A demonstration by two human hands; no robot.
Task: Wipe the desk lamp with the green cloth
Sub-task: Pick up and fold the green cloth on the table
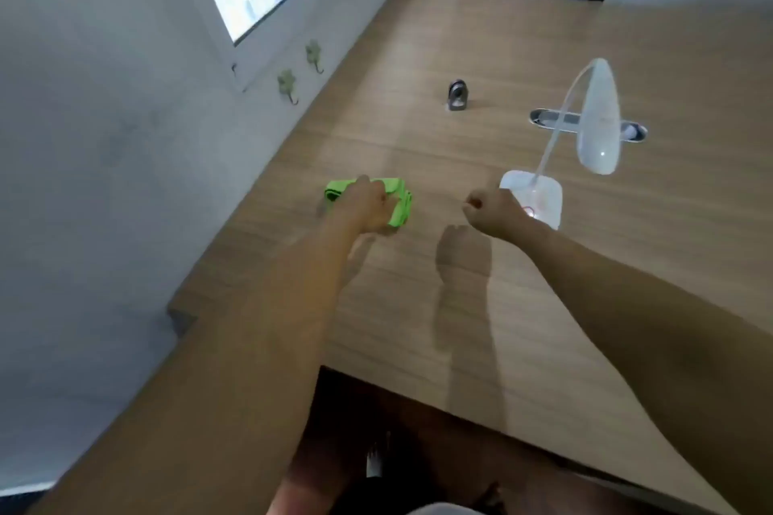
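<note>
A folded green cloth (398, 203) lies on the wooden desk (460, 305) near its left edge. My left hand (364, 205) rests on top of the cloth, fingers curled over it. The white desk lamp stands to the right, with a square base (543, 197), a thin curved neck and an oval head (599, 117) hanging above the desk. My right hand (493, 211) is a loose fist in the air just left of the lamp base, holding nothing.
A small dark metal object (457, 95) stands on the desk further back. A flat silver bar-shaped item (556, 119) lies behind the lamp head. A white wall with two green hooks (287, 84) and a window runs along the left.
</note>
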